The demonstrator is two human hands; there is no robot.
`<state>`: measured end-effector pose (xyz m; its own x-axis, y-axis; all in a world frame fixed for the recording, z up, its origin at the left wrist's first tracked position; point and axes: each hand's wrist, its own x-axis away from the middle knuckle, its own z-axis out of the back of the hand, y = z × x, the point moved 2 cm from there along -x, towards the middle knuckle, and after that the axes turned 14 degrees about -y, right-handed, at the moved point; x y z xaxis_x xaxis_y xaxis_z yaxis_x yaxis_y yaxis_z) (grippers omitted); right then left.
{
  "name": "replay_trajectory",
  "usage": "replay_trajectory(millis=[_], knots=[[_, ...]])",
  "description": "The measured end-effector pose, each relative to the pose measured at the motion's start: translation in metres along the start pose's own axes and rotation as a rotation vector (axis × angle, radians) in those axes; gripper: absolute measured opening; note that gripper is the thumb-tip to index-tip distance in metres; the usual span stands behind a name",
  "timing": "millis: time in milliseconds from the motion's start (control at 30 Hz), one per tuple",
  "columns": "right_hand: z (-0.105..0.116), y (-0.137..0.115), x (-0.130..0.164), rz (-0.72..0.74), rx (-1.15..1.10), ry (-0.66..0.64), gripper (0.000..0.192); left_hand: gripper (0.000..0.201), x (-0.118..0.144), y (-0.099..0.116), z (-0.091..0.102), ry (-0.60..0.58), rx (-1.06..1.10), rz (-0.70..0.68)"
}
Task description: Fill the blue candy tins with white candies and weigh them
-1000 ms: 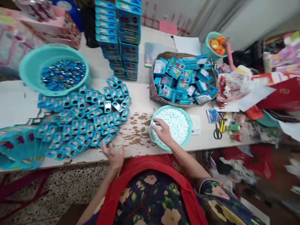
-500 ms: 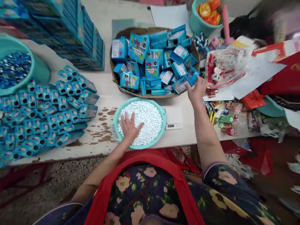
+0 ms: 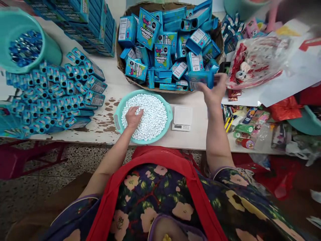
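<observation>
The right hand (image 3: 215,92) is gripping a small blue carton (image 3: 202,78), its long axis lying crosswise, just right of the cardboard tray (image 3: 120,72) of like cartons. The left hand (image 3: 132,117) is resting curled on white pellets in the teal basin (image 3: 168,125), near the worktop (image 3: 195,139) edge. Bare worktop is lying around the scale (image 3: 182,118).

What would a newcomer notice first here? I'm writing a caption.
The left hand digs into small white tablets in a round teal plastic basin at the table's near edge. The right hand grips a blue cardboard box beside the brown basket heaped with such boxes.
</observation>
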<state>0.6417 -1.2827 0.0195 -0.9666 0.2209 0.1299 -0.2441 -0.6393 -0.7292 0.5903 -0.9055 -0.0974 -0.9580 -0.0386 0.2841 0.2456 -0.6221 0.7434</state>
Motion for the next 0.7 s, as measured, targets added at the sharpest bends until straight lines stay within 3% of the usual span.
replay_trajectory(millis=[67,167,333,467,600,700], knots=[[-0.003,-0.003,0.039,-0.003,-0.307,-0.037,0.065,0.021,0.000,0.000,0.004,0.003,0.234,0.109],[-0.029,-0.007,0.104,-0.121,-0.710,-0.236,0.062,0.035,-0.001,0.000,0.015,-0.056,0.730,0.279],[-0.075,-0.018,0.181,-0.175,-1.013,-0.272,0.058,0.031,-0.001,0.009,0.038,-0.387,1.382,0.281],[-0.095,-0.026,0.205,-0.266,-0.890,-0.277,0.054,0.025,0.000,0.013,0.043,-0.459,1.556,0.457],[-0.102,-0.036,0.215,-0.228,-0.946,-0.257,0.047,0.018,0.000,0.020,0.041,-0.511,1.603,0.397],[-0.106,-0.044,0.212,-0.196,-0.925,-0.226,0.045,0.017,0.000,0.020,0.035,-0.524,1.587,0.479]])
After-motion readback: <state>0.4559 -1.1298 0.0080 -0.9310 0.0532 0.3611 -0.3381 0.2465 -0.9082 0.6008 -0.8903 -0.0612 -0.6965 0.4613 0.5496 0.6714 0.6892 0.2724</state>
